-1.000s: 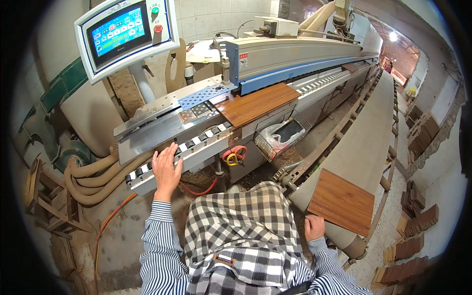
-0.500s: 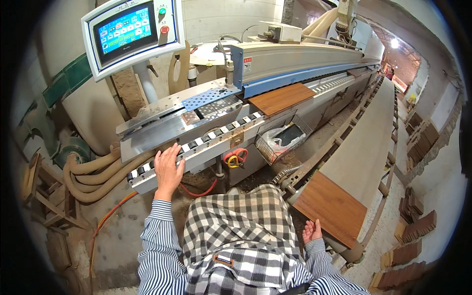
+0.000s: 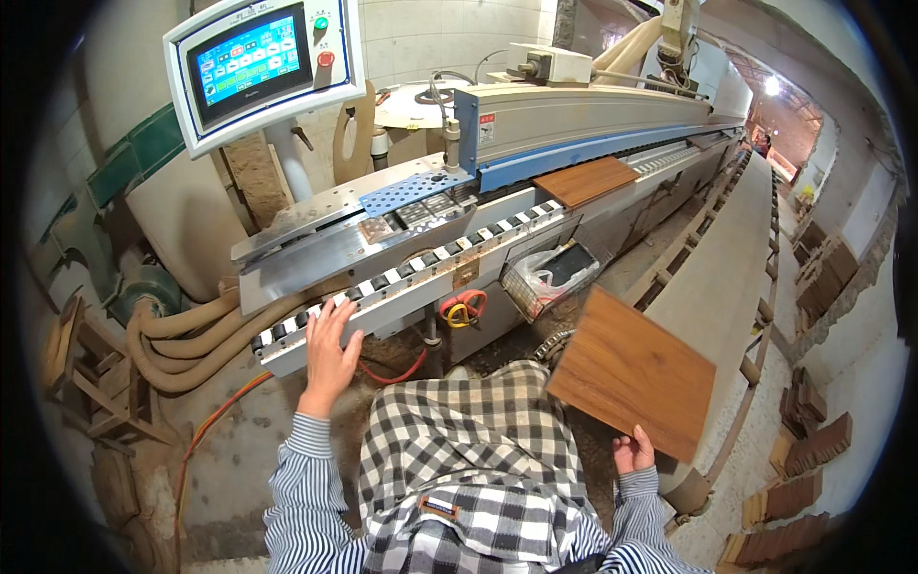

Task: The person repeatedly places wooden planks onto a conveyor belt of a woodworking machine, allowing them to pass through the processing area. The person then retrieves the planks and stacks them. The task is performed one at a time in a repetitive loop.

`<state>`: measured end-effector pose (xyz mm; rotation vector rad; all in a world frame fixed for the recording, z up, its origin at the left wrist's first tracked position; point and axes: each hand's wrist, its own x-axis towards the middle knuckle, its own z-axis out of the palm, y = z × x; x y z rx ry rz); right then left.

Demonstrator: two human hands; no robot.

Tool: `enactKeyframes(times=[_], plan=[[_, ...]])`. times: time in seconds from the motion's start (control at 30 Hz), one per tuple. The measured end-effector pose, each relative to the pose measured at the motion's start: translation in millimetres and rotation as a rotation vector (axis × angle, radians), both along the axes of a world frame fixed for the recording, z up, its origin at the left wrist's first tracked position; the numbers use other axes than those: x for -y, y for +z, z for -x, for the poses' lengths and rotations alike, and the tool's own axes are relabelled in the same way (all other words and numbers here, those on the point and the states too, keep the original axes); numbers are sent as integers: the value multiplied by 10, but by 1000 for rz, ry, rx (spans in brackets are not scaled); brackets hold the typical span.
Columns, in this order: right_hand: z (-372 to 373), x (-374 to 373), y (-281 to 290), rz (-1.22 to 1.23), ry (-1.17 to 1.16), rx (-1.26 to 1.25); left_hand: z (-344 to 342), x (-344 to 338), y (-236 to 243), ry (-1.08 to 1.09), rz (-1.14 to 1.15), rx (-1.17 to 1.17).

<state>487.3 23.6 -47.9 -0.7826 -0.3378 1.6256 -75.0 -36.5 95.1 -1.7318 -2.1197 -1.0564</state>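
My right hand (image 3: 633, 452) grips the near edge of a brown wood-grain board (image 3: 633, 378), thumb on top and fingers partly hidden beneath it. The board is tilted, its left part lifted above the right-hand conveyor belt (image 3: 732, 258). On the left, my left hand (image 3: 332, 356) rests with fingers apart on the near end of a rail (image 3: 435, 263) lined with black and white rollers; it holds nothing. Farther along that rail, a second brown board (image 3: 585, 182) lies beneath the long blue-edged beam (image 3: 593, 124) of the machine.
A control screen (image 3: 251, 72) stands at the upper left. Below the rail hang red and yellow-handled tools (image 3: 462, 308) and a wire basket (image 3: 553, 277) with a plastic bag. Thick hoses (image 3: 182, 354) curl at the left. Brown boards (image 3: 813, 445) are stacked on the right.
The board at my right hand has risen off the belt and tilted, shifting up and left. The second board has slid farther along the machine. My left hand stays on the rail.
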Motion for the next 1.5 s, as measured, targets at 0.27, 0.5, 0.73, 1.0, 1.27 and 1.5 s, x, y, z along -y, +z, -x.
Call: enactKeyframes(times=[0.27, 0.5, 0.73, 1.0, 1.27, 1.5], plan=[[1652, -454, 811, -124, 475, 31, -671, 546, 300, -242, 15, 100], [3127, -638, 1033, -163, 886, -3, -451, 988, 139, 26, 99, -58], [3670, -601, 1315, -209, 954, -124, 175, 897, 30, 225, 13, -57], [2460, -603, 656, -584, 677, 763, 611, 495, 62, 342, 41, -32], [699, -649, -1163, -183, 159, 1242, 706, 439, -52, 400, 40, -7], [607, -442, -1973, 112, 302, 1174, 785, 481, -56, 322, 65, 101]])
